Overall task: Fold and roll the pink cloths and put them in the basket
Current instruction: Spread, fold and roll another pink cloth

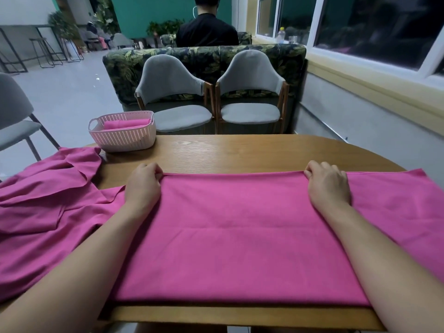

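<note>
Pinching the far edge of the pink cloth, our left hand and right hand each curl their fingers round that edge, knuckles up. They sit well apart, and the edge runs straight and taut between them. Our forearms lie over the cloth on either side.

We work at a wooden table with a rounded far right corner. The pink cloth covers most of its near half, flat and smooth, with a faint crease across its middle. Its near edge stops just short of the table's near edge, and its right end reaches past our right hand. To our left a heap of pink cloths lies rumpled, spilling over the table's left side and meeting the spread cloth by our left wrist.

Beyond the table stands a leaf-print sofa. Two grey chairs stand side by side in front of it, facing us, and a person in black sits behind it with their back to us.

On the table's far left corner the pale basket stands upright, just beside the heap. Rolled cloth, pink, lies inside it on its side; we cannot tell how many rolls. A plastic bottle stands on the window ledge.
</note>
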A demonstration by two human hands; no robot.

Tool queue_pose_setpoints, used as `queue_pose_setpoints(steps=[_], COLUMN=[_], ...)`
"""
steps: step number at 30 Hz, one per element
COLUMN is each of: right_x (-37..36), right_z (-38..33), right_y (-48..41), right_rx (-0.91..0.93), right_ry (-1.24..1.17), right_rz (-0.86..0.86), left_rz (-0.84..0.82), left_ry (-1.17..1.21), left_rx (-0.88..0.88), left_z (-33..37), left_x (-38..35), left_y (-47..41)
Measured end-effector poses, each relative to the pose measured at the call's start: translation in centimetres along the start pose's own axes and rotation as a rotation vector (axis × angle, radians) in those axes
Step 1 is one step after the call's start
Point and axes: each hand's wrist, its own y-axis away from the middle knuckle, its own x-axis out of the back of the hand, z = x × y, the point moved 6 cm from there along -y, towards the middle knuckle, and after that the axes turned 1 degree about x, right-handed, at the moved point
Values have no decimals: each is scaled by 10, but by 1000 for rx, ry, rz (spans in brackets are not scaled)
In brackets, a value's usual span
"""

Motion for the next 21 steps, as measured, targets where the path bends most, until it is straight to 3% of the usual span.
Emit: queue_pose_setpoints(steps=[7, 21], right_x=[-7, -6], right_z=[5, 6], right_y=[-5, -3], right_rx=[-30, -77], right_ry=[-6, -47], right_rz=[-52, -49], left_rz=[-16, -65], left_ry=[-19, 194], left_rx=[9, 178], left_z=[-4, -27], left_x=[-6, -2], left_y=[-11, -23])
